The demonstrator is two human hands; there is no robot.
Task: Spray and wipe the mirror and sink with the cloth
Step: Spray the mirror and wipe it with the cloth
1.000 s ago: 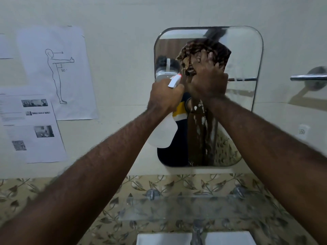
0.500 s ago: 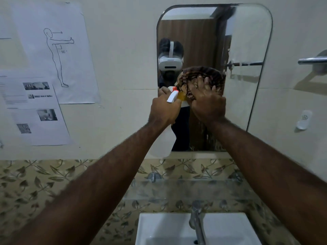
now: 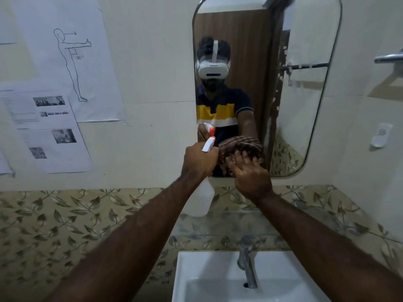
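Observation:
A rounded wall mirror (image 3: 305, 83) hangs above a white sink (image 3: 209, 277) with a metal tap (image 3: 247, 262). My right hand (image 3: 250, 179) presses a brown patterned cloth (image 3: 242, 147) against the mirror's lower edge. My left hand (image 3: 199, 161) grips a white spray bottle (image 3: 201, 199) with a white and orange nozzle, held just left of the cloth. White droplets and streaks remain on the mirror's right half.
Printed paper sheets (image 3: 65, 62) are taped to the wall at the left. A metal towel bar (image 3: 388, 58) and a small white wall fitting (image 3: 380, 135) are at the right. A glass shelf (image 3: 218, 223) runs above the sink against leaf-patterned tiles.
My right hand has dragged the cloth down the mirror from the top to the bottom edge. My left hand with the bottle came down alongside it, and the view tilted down, showing more of the sink.

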